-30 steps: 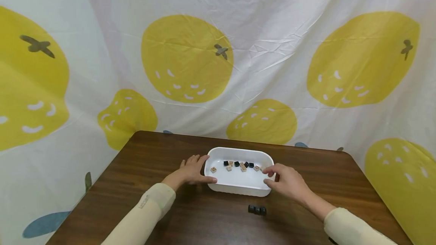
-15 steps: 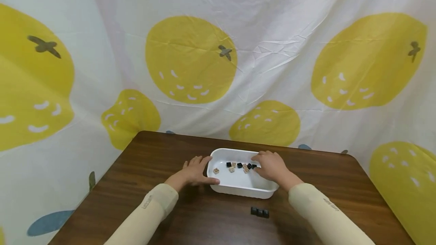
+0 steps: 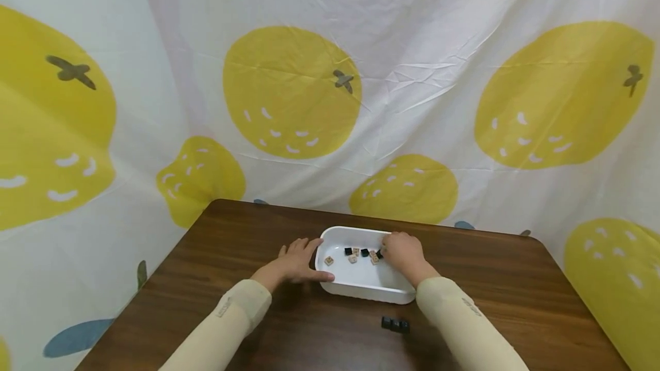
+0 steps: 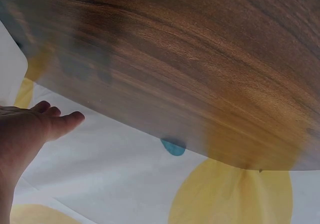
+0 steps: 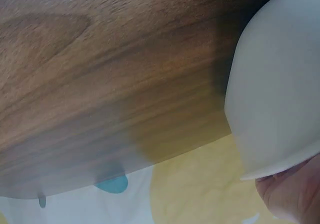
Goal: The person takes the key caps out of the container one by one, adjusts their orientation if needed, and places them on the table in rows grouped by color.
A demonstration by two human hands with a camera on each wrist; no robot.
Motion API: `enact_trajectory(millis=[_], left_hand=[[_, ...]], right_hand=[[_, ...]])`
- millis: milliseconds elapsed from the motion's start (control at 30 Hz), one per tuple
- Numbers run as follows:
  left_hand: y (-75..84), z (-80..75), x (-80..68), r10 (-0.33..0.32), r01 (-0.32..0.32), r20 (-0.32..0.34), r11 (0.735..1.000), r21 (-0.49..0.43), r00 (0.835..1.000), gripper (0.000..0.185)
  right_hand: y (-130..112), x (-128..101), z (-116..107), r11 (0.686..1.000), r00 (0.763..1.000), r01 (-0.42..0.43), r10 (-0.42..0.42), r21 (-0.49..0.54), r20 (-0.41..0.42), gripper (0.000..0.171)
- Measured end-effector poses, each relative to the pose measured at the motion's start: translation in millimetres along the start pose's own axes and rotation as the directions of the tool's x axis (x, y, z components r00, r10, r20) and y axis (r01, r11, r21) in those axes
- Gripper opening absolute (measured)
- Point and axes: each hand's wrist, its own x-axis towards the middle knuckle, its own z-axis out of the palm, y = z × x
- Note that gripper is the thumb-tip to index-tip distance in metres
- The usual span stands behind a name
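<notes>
A white rectangular tray (image 3: pixel 363 291) stands on the table with small square black pieces (image 3: pixel 365 253) and tan pieces (image 3: pixel 329 260) lying in a loose band inside. My left hand (image 3: pixel 295 260) is spread at the tray's left end, thumb over the front rim and fingers at the rear of that end. In the left wrist view its fingers (image 4: pixel 67 125) are extended. My right hand (image 3: pixel 404 253) reaches down into the tray's right part, right beside a black piece (image 3: pixel 380 254). Its fingertips are hidden, and I cannot tell whether they hold a piece.
Several small black square blocks (image 3: pixel 395 324) stand in a short row on the dark wooden table (image 3: pixel 319 336), in front of the tray. A white cloth (image 3: pixel 402 16) with large yellow lemon prints hangs behind the table's far edge.
My right hand has moved left from the tray's right rim to inside it, now covering the pieces at that end. My left hand keeps its place on the tray. The head view has shifted slightly.
</notes>
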Motion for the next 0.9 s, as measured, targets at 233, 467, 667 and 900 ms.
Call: enact_trajectory(millis=[233, 467, 667, 900], left_hand=[[2.0, 1.9, 1.1, 0.010, -0.010, 0.012, 1.000, 0.001, 1.000, 0.102], [3.1, 1.1, 0.6, 0.011, -0.011, 0.002, 1.000, 0.017, 1.000, 0.100], [1.2, 0.2, -0.2, -0.001, 0.001, -0.004, 1.000, 0.018, 1.000, 0.101], [-0.9, 0.1, -0.8, -0.008, 0.008, -0.003, 1.000, 0.020, 1.000, 0.101]], right_hand=[[-2.9, -1.5, 7.9, 1.000, 0.998, 0.009, -0.008, 0.015, -0.067, 0.022], [-5.2, -2.8, 11.8, 0.995, 0.990, 0.097, -0.096, 0.003, -0.099, 0.013], [-6.2, -2.6, 11.5, 0.983, 0.976, 0.184, -0.184, -0.009, -0.113, 0.012], [-7.4, -0.3, 16.2, 0.988, 0.983, 0.154, -0.152, 0.015, -0.106, 0.017]])
